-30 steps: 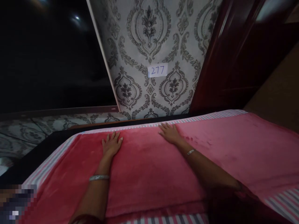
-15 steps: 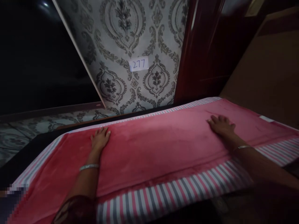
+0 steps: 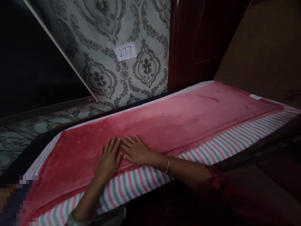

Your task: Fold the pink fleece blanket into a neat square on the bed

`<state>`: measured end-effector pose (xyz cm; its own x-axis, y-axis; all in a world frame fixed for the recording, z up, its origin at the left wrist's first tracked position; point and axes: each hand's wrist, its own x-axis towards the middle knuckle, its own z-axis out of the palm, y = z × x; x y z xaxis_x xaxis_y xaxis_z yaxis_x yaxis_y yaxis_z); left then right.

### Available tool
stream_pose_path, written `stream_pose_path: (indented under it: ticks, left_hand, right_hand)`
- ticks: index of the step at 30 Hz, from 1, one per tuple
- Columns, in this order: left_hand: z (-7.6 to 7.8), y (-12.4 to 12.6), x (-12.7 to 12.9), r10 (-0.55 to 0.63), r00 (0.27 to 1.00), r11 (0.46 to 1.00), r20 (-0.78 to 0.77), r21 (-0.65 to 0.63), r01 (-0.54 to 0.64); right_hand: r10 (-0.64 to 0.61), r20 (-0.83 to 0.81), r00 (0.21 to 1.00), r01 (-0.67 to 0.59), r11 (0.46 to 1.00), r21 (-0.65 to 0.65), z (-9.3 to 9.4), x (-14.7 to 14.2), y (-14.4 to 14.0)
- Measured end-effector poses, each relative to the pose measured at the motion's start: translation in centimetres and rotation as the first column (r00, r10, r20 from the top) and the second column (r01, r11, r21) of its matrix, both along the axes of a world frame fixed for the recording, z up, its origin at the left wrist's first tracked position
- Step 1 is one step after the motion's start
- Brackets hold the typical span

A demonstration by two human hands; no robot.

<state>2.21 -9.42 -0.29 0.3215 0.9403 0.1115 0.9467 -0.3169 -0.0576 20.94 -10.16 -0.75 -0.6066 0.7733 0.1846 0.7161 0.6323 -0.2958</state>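
Observation:
A pink plush blanket (image 3: 178, 116) with a striped pink, grey and white border (image 3: 235, 141) lies folded flat on a dark table. My left hand (image 3: 109, 158) rests palm down on its near edge, fingers spread. My right hand (image 3: 135, 150) lies flat right beside it, fingertips touching the left hand. Both wrists wear thin bangles. Neither hand holds anything.
A patterned grey damask wall carries a white label (image 3: 125, 51) reading 277. A dark red wooden door (image 3: 195, 40) stands to its right. A dark table edge (image 3: 30, 147) shows at the left, and a blurred patch sits at the bottom left corner.
My right hand slid from the blanket's right side back to the left, next to my left hand. My left hand moved down to the near edge. The view shifted right.

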Motion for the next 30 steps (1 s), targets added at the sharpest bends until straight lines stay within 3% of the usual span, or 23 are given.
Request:
stream_pose_path:
  ticks: [3,7,9,13,15,17,18,19,20,22,24,25,26,28,30]
  left_hand:
    - [-1.5,-1.4,-1.0,0.027,0.999,0.999,-0.043,-0.033,-0.029]
    - [-2.0,-1.2,-1.3,0.026,0.998,0.999,-0.05,-0.025,-0.028]
    - [-2.0,-1.0,-1.3,0.019,0.999,1.0,-0.044,-0.02,-0.02]
    - [-2.1,-1.0,-1.3,0.01,1.0,1.0,-0.022,0.002,-0.01]
    - [-2.2,-1.2,-1.2,0.017,1.0,1.0,-0.008,-0.001,-0.017]
    - [-2.2,-1.5,-1.0,0.027,1.0,0.999,0.012,-0.018,-0.027]
    - [-2.2,-1.7,-0.9,0.03,0.999,0.999,0.024,-0.029,-0.029]
    - [-2.2,-1.9,-0.8,0.031,0.999,0.999,0.038,-0.038,-0.029]
    - [-2.0,-1.9,-0.8,0.03,0.998,0.999,0.056,-0.045,-0.028]
    - [-1.5,-1.9,-1.0,0.028,0.995,0.998,0.098,-0.06,-0.022]
    - [-0.6,-1.5,-1.5,0.037,0.99,0.998,0.136,-0.049,-0.031]
    - [0.0,-1.1,-1.8,0.052,0.988,0.998,0.147,-0.032,-0.047]
    - [0.6,-0.7,-2.3,0.075,0.986,0.997,0.148,-0.005,-0.076]
    - [1.4,0.2,-3.2,0.154,0.98,0.985,0.125,0.057,-0.162]
    - [1.4,0.8,-4.2,0.256,0.964,0.962,0.076,0.079,-0.262]
  right_hand:
    - [-0.057,0.05,0.997,0.057,0.998,-0.011,-0.9,3.4,0.4]
    - [-0.325,0.155,0.933,0.329,0.944,0.0,-1.7,12.9,1.0]
    - [-0.509,0.21,0.834,0.521,0.854,0.001,-2.1,19.0,0.5]
    - [-0.786,0.294,0.544,0.819,0.573,0.014,-2.9,30.7,-2.9]
    - [-0.862,0.292,0.414,0.894,0.445,0.045,-3.0,34.5,-4.6]
    - [-0.917,0.233,0.324,0.927,0.357,0.115,-2.9,35.8,-5.2]
    - [-0.929,0.188,0.32,0.924,0.35,0.154,-2.8,35.4,-4.9]
    - [-0.924,0.144,0.355,0.908,0.377,0.184,-2.6,34.2,-4.4]
    - [-0.898,0.11,0.426,0.875,0.439,0.202,-2.3,32.2,-3.6]
    - [-0.763,0.102,0.638,0.744,0.646,0.174,-1.5,26.2,-1.7]
    - [-0.526,0.126,0.841,0.515,0.85,0.113,-0.3,18.7,0.1]
    - [-0.388,0.131,0.912,0.38,0.921,0.083,0.4,14.8,0.8]
    - [-0.257,0.119,0.959,0.252,0.966,0.06,1.0,11.0,1.4]
    - [-0.037,0.058,0.998,0.035,0.999,0.038,2.0,4.6,2.5]
    - [0.035,0.016,0.999,-0.036,0.999,0.02,2.3,0.3,3.7]
